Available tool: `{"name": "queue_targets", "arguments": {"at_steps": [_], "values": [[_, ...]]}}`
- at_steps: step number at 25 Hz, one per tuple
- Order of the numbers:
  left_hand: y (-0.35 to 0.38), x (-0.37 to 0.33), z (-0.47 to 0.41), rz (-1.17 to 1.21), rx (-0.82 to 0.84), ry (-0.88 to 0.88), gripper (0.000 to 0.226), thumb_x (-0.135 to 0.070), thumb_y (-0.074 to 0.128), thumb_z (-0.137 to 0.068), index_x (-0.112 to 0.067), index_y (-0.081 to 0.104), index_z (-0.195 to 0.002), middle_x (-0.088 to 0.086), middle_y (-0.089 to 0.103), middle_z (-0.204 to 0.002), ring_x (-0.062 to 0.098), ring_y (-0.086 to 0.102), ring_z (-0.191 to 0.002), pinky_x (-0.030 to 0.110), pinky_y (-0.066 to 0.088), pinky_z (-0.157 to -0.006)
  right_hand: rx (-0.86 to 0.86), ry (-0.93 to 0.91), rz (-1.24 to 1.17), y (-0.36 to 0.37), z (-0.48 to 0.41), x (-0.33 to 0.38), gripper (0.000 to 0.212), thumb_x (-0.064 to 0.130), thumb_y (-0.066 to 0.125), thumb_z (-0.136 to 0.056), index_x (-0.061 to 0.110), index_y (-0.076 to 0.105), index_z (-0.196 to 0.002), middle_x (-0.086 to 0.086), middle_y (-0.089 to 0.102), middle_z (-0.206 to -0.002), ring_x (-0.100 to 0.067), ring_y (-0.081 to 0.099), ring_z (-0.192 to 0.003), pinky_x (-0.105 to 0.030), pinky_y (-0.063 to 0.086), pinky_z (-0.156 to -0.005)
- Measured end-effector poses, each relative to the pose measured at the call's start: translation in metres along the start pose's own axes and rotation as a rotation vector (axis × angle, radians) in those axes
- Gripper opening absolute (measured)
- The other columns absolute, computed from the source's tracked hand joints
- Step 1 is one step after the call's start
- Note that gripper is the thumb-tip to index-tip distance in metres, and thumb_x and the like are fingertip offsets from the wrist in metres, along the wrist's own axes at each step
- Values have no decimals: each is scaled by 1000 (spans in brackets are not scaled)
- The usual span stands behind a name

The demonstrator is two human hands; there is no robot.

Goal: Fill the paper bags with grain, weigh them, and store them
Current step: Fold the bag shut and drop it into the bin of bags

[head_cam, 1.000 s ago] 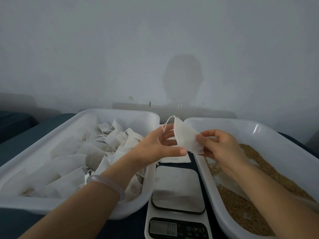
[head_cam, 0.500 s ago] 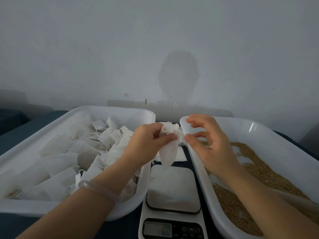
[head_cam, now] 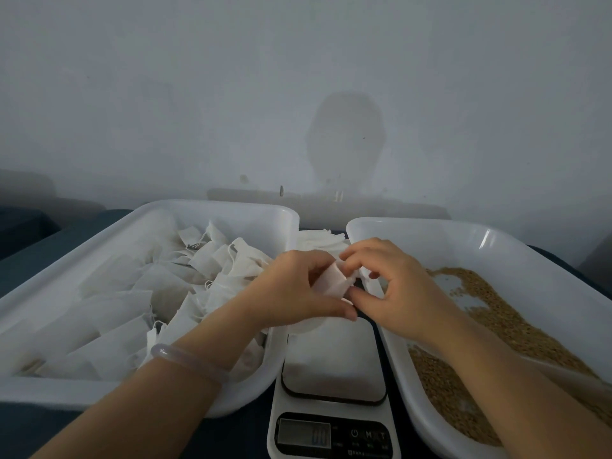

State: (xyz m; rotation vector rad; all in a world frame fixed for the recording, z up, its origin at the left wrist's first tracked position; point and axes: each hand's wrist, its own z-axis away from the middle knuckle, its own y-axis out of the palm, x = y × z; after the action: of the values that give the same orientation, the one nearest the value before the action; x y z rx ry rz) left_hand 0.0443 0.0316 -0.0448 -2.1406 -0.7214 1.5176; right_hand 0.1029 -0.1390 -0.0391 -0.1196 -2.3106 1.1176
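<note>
Both hands meet above the scale (head_cam: 334, 366), holding one small white paper bag (head_cam: 331, 281) between them. My left hand (head_cam: 294, 293) grips the bag from the left, thumb underneath. My right hand (head_cam: 394, 286) pinches the bag's top edge with fingertips. The bag's lower part is hidden behind my fingers. Brown grain (head_cam: 490, 326) lies in the white tray (head_cam: 516, 246) on the right. Several filled white bags (head_cam: 139, 293) are heaped in the white tray (head_cam: 212, 210) on the left.
A flat stack of unfilled white bags (head_cam: 318, 241) lies between the two trays, behind my hands. The scale's display (head_cam: 304, 433) faces me at the front edge. A grey wall stands close behind the trays.
The bag was held spread, then hung from my left hand alone. My right hand has come back and pinches its top, and both hands have dropped closer to the scale.
</note>
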Motion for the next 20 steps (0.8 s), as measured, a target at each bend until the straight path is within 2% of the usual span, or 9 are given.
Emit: {"name": "queue_targets", "arguments": {"at_steps": [2,3,6,9,11,13,16,18,20], "values": [[1,0,0,-36,25,2,29,-25,86,-63,-16,63,-79,2,61,-70,11,53,-62,33,44,-61,12,28,-21,-3,1,0,22,16,69,-80,34,56,-78,18,54,-111,5,47,-104,-9,34,-80],[1,0,-1,-58,15,4,24,-21,83,-67,-17,63,-79,1,62,-72,13,57,-64,33,47,-64,2,34,-49,-5,2,-1,27,17,67,-78,37,50,-74,18,53,-112,5,47,-103,-8,35,-80],[-3,2,-2,-95,-23,-33,27,-11,76,-74,-29,57,-69,-15,58,-60,5,60,-57,18,47,-54,-8,44,-117,-9,3,0,16,25,62,-71,36,49,-73,16,52,-115,3,49,-101,-9,36,-80],[-4,2,-2,-132,-68,-55,28,-13,79,-71,-28,56,-66,-18,54,-52,0,48,-49,9,35,-50,38,48,-37,-6,2,-4,17,31,72,-76,19,61,-80,16,50,-120,3,48,-105,-11,36,-82],[-3,2,-3,-158,-114,-77,26,-18,82,-68,-28,58,-71,-16,57,-61,1,49,-55,10,37,-54,19,51,-36,-6,1,-7,15,19,73,-76,9,63,-80,14,51,-120,0,49,-106,-15,38,-83],[-3,2,-3,-155,-150,-88,29,-19,83,-66,-30,57,-69,-14,56,-62,3,47,-53,10,37,-52,54,73,-44,-6,2,-5,20,22,73,-76,8,65,-87,17,48,-127,0,47,-110,-16,39,-87],[-5,4,-4,-122,-212,-109,27,-19,82,-66,-29,57,-65,-10,54,-57,4,45,-48,11,36,-47,67,114,-5,-7,3,-5,16,31,74,-77,20,68,-87,23,47,-128,3,43,-114,-18,38,-93],[-6,5,-3,-135,-267,-96,24,-17,81,-67,-22,58,-67,-11,53,-56,1,47,-51,11,37,-50,72,163,-143,-10,3,-1,11,41,68,-80,31,70,-75,27,52,-124,7,44,-116,-17,38,-90],[-6,6,-2,-166,-340,-58,22,-10,78,-69,-16,57,-68,-11,49,-54,3,45,-51,13,34,-52,93,268,-373,-12,2,3,24,51,52,-82,40,72,-75,29,59,-113,9,51,-108,-17,39,-88]]}}
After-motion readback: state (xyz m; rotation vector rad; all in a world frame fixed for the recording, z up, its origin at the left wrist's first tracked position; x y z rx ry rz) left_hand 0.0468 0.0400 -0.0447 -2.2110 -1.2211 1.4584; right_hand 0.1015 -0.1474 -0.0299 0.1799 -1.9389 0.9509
